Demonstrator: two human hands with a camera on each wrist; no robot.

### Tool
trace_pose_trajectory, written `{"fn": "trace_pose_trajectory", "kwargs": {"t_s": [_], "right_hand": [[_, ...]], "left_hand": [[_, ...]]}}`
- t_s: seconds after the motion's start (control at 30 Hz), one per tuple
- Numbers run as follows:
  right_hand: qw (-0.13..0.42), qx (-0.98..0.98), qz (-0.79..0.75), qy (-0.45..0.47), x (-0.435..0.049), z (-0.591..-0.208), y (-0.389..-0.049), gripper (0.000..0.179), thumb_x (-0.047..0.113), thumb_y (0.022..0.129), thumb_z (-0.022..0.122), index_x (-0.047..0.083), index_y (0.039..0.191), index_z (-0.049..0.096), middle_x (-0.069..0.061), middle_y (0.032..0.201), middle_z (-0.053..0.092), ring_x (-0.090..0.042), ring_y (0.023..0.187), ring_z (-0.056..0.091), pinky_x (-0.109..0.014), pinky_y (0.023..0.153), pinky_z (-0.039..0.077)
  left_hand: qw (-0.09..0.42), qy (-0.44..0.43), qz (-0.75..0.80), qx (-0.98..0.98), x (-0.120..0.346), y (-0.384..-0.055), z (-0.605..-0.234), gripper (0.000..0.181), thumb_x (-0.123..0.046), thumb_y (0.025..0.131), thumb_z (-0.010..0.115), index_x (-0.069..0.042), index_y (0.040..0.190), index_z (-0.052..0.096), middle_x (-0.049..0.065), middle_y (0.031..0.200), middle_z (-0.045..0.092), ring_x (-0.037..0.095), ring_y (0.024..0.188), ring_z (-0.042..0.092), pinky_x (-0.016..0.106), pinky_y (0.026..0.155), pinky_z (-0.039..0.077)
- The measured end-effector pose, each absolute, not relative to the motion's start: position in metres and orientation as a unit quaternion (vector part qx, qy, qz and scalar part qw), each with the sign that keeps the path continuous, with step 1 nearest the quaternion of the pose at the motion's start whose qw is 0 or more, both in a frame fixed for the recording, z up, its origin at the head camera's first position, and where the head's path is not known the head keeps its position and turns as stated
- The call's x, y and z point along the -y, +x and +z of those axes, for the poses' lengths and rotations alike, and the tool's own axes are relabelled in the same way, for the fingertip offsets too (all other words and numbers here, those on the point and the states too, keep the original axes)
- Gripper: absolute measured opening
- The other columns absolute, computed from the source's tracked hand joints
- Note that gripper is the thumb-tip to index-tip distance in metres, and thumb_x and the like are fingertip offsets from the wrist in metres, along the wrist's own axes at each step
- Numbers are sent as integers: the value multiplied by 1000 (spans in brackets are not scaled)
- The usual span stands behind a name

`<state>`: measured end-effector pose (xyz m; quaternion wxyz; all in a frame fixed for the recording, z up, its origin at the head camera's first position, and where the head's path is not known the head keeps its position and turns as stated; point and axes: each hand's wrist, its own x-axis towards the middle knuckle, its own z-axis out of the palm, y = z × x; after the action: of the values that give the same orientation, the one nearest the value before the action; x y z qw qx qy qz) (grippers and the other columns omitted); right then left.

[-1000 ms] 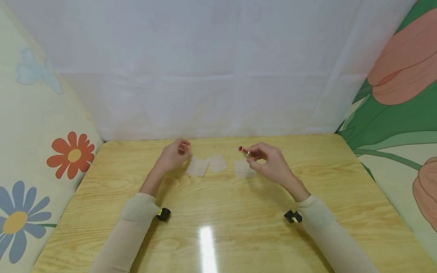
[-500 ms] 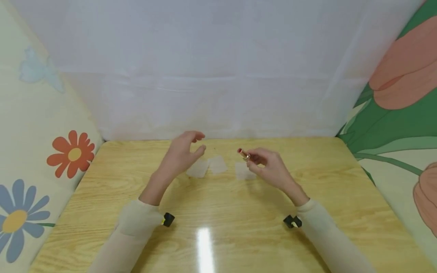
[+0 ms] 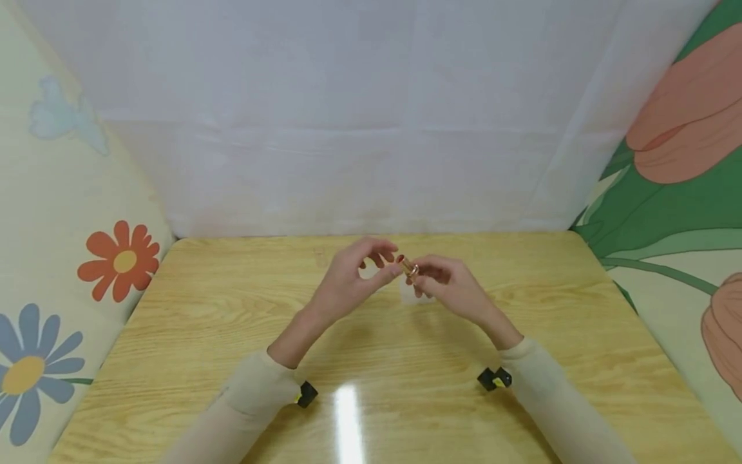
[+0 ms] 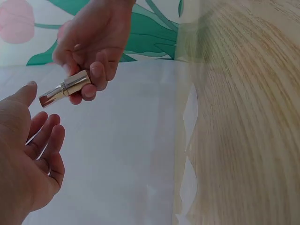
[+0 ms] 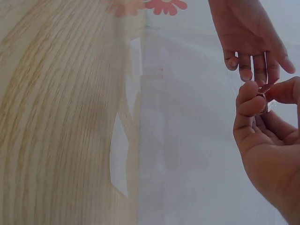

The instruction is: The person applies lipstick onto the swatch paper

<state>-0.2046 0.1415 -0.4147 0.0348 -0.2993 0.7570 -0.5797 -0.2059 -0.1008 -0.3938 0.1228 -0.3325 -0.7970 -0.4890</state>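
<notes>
My right hand [image 3: 455, 283] pinches a gold lipstick [image 3: 408, 267] between thumb and fingers, above the table. The lipstick is uncapped and tilted, its dark red end pointing toward my left hand [image 3: 355, 277]. In the left wrist view, the left thumb [image 4: 27, 93] and loosely bent fingers stand apart on either side of that red end, with nothing held. The right fingers wrap the lower part of the lipstick [image 4: 76, 83]. In the right wrist view, the right hand [image 5: 269, 150] covers most of it.
A small white paper square [image 3: 413, 295] lies on the wooden table [image 3: 232, 309] below the right hand. The right wrist view shows several such paper pieces [image 5: 119, 157] in a row. A white cloth [image 3: 359, 129] hangs behind the table, between flower-patterned side panels [image 3: 684, 258].
My left hand has moved right, from beside the left papers to the lipstick's red end, and now covers those papers in the head view. The right hand still holds the lipstick, nearly in place.
</notes>
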Motion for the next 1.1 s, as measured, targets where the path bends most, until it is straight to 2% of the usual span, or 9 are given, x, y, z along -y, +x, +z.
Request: {"fn": "trace_pose_trajectory", "kwargs": {"t_s": [0.17, 0.33, 0.47, 0.6, 0.77, 0.93, 1.0, 1.1], "right_hand": [[58, -735, -599, -313, -138, -413, -203, 22, 5, 103, 57, -1, 120, 69, -15, 90, 68, -33, 71, 59, -36, 61, 49], [74, -731, -597, -321, -133, -412, -199, 24, 8, 104, 51, 1, 118, 70, -20, 88, 64, -29, 68, 55, -30, 61, 46], [68, -735, -590, -328, -133, -413, -198, 25, 10, 107, 51, 3, 122, 69, -16, 90, 64, -26, 70, 56, -33, 65, 49], [56, -740, -582, -333, -135, -415, -196, 25, 7, 106, 53, 3, 125, 69, -10, 91, 66, -30, 73, 58, -37, 68, 51], [61, -736, -595, -317, -135, -416, -196, 23, 13, 108, 52, 4, 121, 70, -16, 86, 63, -37, 69, 51, -40, 63, 47], [107, -698, -651, -279, -133, -413, -196, 29, 11, 106, 47, -3, 118, 69, -17, 83, 56, -23, 68, 46, -32, 63, 43], [140, -667, -684, -261, -133, -413, -197, 32, 8, 103, 45, -7, 118, 68, -16, 87, 57, -18, 71, 48, -29, 65, 45], [173, -624, -718, -257, -135, -414, -198, 35, 7, 99, 44, -12, 117, 66, -15, 92, 60, -16, 74, 52, -28, 68, 47]], "left_hand": [[136, -367, -477, 787, 101, -206, -397, 34, -23, 93, 78, -14, 125, 68, -8, 108, 67, 17, 90, 62, 37, 73, 45], [143, -381, -463, 787, 103, -203, -398, 22, -22, 95, 76, -15, 115, 72, -8, 105, 66, 11, 86, 60, 36, 69, 46], [143, -365, -473, 789, 100, -201, -398, 14, -25, 95, 76, -19, 107, 74, -11, 100, 66, 8, 82, 59, 37, 68, 46], [146, -362, -489, 780, 97, -200, -399, 12, -24, 93, 78, -17, 103, 75, -11, 96, 67, 8, 78, 59, 36, 67, 47], [147, -361, -507, 769, 94, -201, -398, 10, -20, 92, 79, -16, 101, 76, -11, 93, 67, 10, 75, 57, 32, 65, 47], [133, -357, -518, 766, 94, -201, -396, 12, -18, 93, 78, -15, 104, 76, -9, 93, 66, 12, 76, 56, 32, 67, 47], [123, -356, -524, 764, 94, -200, -396, 13, -19, 92, 79, -15, 105, 76, -9, 92, 66, 13, 77, 56, 33, 69, 48], [110, -353, -537, 758, 92, -199, -395, 14, -19, 92, 79, -14, 105, 76, -7, 93, 66, 14, 78, 57, 34, 70, 49]]}}
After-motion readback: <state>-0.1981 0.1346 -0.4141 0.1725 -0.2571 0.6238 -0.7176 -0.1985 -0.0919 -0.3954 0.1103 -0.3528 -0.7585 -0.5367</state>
